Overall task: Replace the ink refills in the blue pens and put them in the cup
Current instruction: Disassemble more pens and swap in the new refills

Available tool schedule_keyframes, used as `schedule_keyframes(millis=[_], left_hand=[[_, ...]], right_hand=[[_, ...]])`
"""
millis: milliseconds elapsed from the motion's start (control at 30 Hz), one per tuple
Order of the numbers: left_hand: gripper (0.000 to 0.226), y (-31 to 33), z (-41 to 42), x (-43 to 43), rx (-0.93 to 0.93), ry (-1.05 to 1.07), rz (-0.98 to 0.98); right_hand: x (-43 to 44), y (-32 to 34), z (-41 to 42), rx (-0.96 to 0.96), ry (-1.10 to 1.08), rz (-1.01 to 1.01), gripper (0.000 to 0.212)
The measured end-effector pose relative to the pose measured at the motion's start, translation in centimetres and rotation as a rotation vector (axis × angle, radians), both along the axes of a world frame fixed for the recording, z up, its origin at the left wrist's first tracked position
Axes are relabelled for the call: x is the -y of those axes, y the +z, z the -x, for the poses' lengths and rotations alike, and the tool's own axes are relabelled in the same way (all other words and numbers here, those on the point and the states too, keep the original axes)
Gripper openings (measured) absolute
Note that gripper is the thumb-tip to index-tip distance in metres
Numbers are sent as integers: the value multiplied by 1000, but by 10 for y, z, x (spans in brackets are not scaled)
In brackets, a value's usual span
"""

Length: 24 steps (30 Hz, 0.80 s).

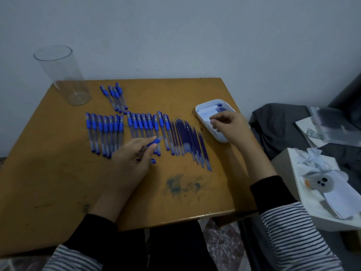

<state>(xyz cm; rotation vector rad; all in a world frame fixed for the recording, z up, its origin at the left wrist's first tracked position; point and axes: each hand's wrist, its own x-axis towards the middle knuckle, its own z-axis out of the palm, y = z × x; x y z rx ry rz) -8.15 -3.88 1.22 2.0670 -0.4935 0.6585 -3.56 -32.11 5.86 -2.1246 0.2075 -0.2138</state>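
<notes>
Blue pens (pixel 125 132) lie in rows mid-table (pixel 58 173), refills (pixel 189 141) at their 3 o'clock and the cup (pixel 62 75) at 10 o'clock, while the left hand (pixel 134 155) curls round a held pen (pixel 155 142) and the right hand (pixel 230 124) hovers bent-fingered over the white tray (pixel 203 111) at 2 o'clock, its grasp impossible to tell.

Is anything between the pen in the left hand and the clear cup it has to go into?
Nothing upright does. A row of pens lies flat on the table between the left hand, which grips the pen, and the cup at the far left corner; lifted over them, the way looks open.
</notes>
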Motion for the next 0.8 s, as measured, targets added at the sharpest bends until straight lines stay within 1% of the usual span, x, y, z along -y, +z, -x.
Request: schedule_keyframes(millis=[133, 333, 467, 600, 700, 800], left_hand=[[24, 4, 6, 19, 30, -32, 24], [24, 5, 17, 51, 16, -94, 50], [26, -4, 17, 60, 57, -105, 53], [25, -9, 18, 60, 66, -103, 7], [24, -10, 18, 61, 88, -98, -13], [23, -12, 17, 60, 94, -88, -17]], right_hand=[[28, 2, -8, -53, 28, 73, 17], [38, -3, -20, -174, 193, 276, 20], [40, -6, -25, -194, 269, 283, 22], [42, -6, -26, -205, 317, 296, 20], [46, -8, -27, -221, 294, 266, 23], [44, -9, -28, -223, 275, 286, 19]])
